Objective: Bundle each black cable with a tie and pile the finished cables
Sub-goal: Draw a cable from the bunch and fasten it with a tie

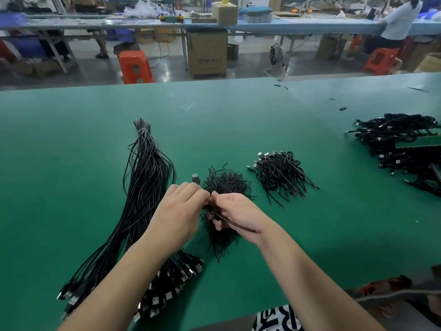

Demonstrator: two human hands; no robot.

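Now your left hand (pixel 177 211) and right hand (pixel 235 217) meet above the heap of ties (pixel 225 185), fingers pinched on one coiled black cable (pixel 235 224), likely twisting a tie. Finished cables (pixel 281 174) lie piled just right, within reach.

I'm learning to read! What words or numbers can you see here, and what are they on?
Cardboard box on the floor under the far bench: dark printed letters, too blurred to read surely.
Black-and-white cloth at the near edge: bold shapes, not readable as words.
Nothing else readable.
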